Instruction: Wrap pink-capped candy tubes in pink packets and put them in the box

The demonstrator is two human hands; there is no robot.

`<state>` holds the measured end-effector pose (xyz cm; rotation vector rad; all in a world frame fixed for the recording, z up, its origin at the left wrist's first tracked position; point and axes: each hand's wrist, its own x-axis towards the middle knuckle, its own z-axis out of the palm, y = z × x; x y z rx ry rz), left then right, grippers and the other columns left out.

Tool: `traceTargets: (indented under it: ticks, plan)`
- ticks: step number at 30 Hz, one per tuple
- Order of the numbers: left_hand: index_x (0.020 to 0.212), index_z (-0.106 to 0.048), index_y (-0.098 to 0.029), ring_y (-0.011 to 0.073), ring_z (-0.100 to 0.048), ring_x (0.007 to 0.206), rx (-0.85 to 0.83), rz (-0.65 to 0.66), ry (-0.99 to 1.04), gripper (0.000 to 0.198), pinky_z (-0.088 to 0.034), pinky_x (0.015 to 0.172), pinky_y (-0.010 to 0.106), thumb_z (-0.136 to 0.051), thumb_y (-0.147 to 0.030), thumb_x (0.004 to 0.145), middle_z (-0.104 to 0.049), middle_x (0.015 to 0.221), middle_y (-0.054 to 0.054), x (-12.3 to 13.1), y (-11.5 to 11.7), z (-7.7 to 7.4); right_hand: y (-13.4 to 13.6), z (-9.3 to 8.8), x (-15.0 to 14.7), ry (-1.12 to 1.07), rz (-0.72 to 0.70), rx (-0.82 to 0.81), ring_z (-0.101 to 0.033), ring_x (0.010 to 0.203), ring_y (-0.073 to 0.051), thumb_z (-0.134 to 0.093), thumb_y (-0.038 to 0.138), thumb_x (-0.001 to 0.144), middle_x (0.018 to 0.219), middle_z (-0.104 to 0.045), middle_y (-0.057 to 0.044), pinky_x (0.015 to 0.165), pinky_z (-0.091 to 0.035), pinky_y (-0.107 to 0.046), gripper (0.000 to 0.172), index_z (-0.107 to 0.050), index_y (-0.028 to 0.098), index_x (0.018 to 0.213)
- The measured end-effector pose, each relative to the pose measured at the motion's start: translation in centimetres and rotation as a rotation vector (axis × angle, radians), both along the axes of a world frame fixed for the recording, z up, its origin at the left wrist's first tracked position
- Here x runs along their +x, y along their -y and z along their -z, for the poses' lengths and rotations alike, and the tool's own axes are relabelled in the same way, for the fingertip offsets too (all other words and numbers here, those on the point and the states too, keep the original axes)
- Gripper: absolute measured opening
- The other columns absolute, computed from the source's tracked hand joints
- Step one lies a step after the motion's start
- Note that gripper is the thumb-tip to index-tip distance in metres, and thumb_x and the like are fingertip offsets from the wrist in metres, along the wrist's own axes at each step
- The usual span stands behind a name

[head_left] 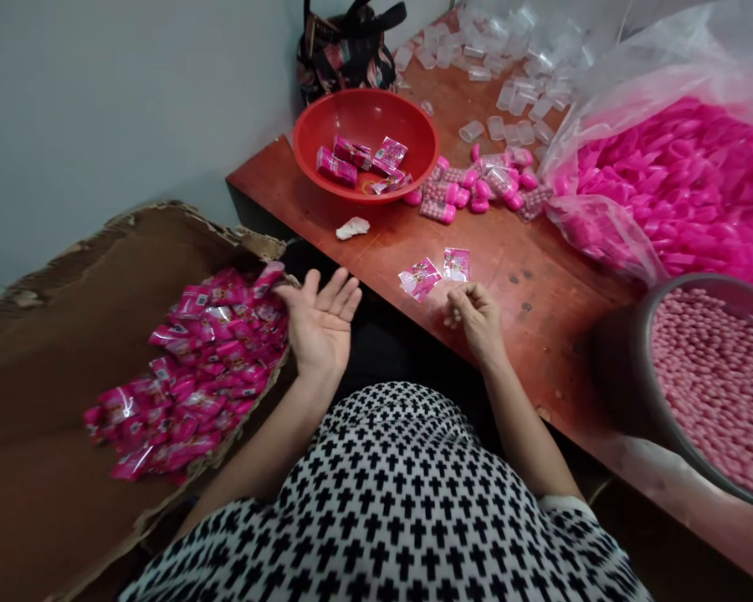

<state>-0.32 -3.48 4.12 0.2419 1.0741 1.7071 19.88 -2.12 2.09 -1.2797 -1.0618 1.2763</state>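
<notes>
My left hand is open, palm up and fingers spread, beside the cardboard box rim. Nothing lies in its palm. In the box sits a heap of shiny pink packets. My right hand is at the table's near edge, thumb and fingers pinched together; what they hold, if anything, I cannot make out. Just beyond its fingertips, two flat pink printed wrappers, one on the left and one on the right, lie on the table.
A red bowl holds several pink packs. Beside it are bead-filled containers with pink caps. Clear plastic cups lie scattered behind. At right stand a bag of pink plastic parts and a bucket of pink beads. The cardboard box is at left.
</notes>
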Motion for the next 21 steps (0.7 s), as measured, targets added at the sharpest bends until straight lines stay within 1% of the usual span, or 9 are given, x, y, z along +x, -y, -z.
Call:
traceTargets:
  ticks: [3,5,7,9,12,13,15,18,21]
  plan:
    - [0.104,-0.065,-0.025,0.017,-0.067,0.097,-0.02,0.098,-0.186,0.038,-0.048,0.09,0.029,-0.075,-0.037,0.07,-0.072,0.099,0.004,1.8,-2.1,1.9,0.1,0.6,1.0,0.043,0.029,-0.038,-0.051,0.041,-0.006,-0.068,0.051,0.074,0.054,-0.058,0.006,0.04,-0.039,-0.018,0.035,-0.05,0.02,0.071]
    - [0.099,-0.069,-0.024,0.0183,-0.061,0.109,0.043,0.245,-0.415,0.036,-0.04,0.1,0.029,-0.079,-0.028,0.064,-0.069,0.108,0.004,3.9,-4.0,2.9,0.0,0.9,1.5,0.067,0.052,-0.046,-0.052,0.042,-0.007,-0.067,0.05,0.074,0.055,-0.06,0.005,0.041,-0.04,-0.018,0.034,-0.052,0.02,0.071]
    - [0.098,-0.07,-0.024,0.0227,-0.051,0.122,0.148,0.417,-0.645,0.038,-0.03,0.109,0.033,-0.081,-0.026,0.061,-0.066,0.116,0.006,6.3,-6.0,3.6,-0.4,0.9,2.0,0.105,0.087,-0.044,-0.051,0.043,-0.007,-0.067,0.049,0.075,0.055,-0.059,0.004,0.041,-0.039,-0.018,0.032,-0.054,0.02,0.073]
    - [0.099,-0.07,-0.025,0.0277,-0.039,0.132,0.213,0.497,-0.838,0.041,-0.02,0.113,0.04,-0.082,-0.025,0.06,-0.063,0.123,0.008,8.5,-7.7,4.3,-1.0,0.7,2.7,0.163,0.105,-0.036,-0.05,0.044,-0.008,-0.065,0.048,0.076,0.056,-0.059,0.004,0.041,-0.039,-0.019,0.03,-0.056,0.02,0.075]
    - [0.087,-0.071,-0.024,0.0317,-0.032,0.135,0.236,0.606,-1.133,0.019,-0.01,0.113,0.05,-0.075,-0.023,0.068,-0.061,0.125,0.009,10.9,-9.2,5.4,-1.7,-0.1,4.0,0.327,0.117,0.018,-0.055,0.051,-0.011,-0.065,0.046,0.075,0.059,-0.061,0.002,0.048,-0.044,-0.023,0.027,-0.059,0.019,0.072]
    - [0.083,-0.071,-0.023,0.032,-0.035,0.132,0.253,0.627,-1.202,0.009,-0.011,0.112,0.052,-0.07,-0.022,0.074,-0.063,0.12,0.009,11.3,-9.4,5.8,-1.9,-0.4,4.5,0.403,0.138,0.041,-0.057,0.055,-0.012,-0.065,0.044,0.075,0.062,-0.062,0.001,0.052,-0.046,-0.025,0.026,-0.06,0.019,0.071]
    - [0.079,-0.072,-0.023,0.0321,-0.041,0.126,0.29,0.657,-1.316,0.007,-0.013,0.11,0.054,-0.065,-0.021,0.078,-0.066,0.112,0.01,11.5,-9.7,6.6,-2.6,-0.5,5.5,0.527,0.19,0.054,-0.06,0.058,-0.015,-0.064,0.042,0.075,0.065,-0.064,-0.002,0.058,-0.048,-0.031,0.022,-0.063,0.02,0.073]
    - [0.083,-0.073,-0.023,0.0316,-0.034,0.133,0.359,0.572,-1.428,0.013,-0.012,0.11,0.056,-0.06,-0.021,0.083,-0.06,0.125,0.009,11.1,-9.6,7.1,-4.3,0.4,6.6,0.702,0.308,0.085,-0.064,0.067,-0.022,-0.064,0.039,0.076,0.078,-0.069,-0.009,0.07,-0.049,-0.044,0.015,-0.068,0.025,0.081]
    - [0.092,-0.073,-0.022,0.0286,-0.035,0.135,0.473,0.56,-1.402,0.017,-0.018,0.111,0.054,-0.057,-0.021,0.085,-0.06,0.128,0.009,10.7,-8.7,6.5,-5.8,1.5,7.1,0.557,0.21,0.099,-0.065,0.069,-0.025,-0.061,0.042,0.08,0.086,-0.068,-0.01,0.069,-0.047,-0.051,0.021,-0.066,0.031,0.097]
